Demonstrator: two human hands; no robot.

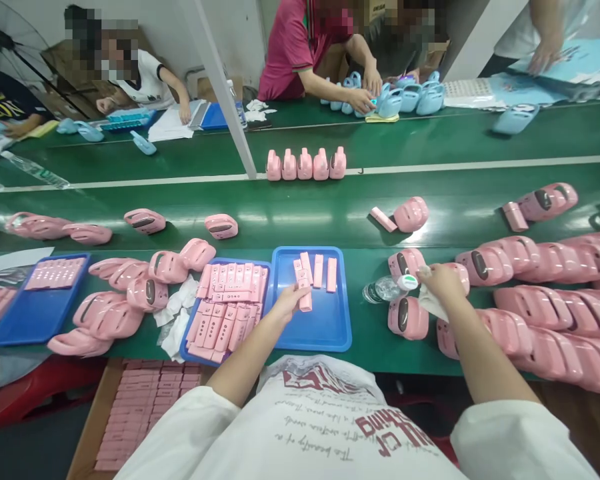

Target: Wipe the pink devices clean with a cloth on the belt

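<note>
My left hand [289, 303] is closed on a small pink rectangular part [305, 301] above a blue tray [313, 337]. Several similar pink parts lie near the tray's upper side. Just left of it, a second blue tray [184, 348] is filled with rows of pink parts [225, 327]. Over to the right, my right hand [443, 287] has its fingers closed on a white cloth [431, 305], beside pink rounded housings [409, 319]. A clear bottle [383, 289] with a green-and-white cap lies on its side next to that hand.
Pink housings [540, 347] crowd the right side; more [105, 315] stand at left near crumpled tissues [177, 320]. Five-like row of pink housings [305, 165] stands across the green conveyor [290, 223]. A carton [87, 433] sits below the table. People work opposite with blue housings [390, 100].
</note>
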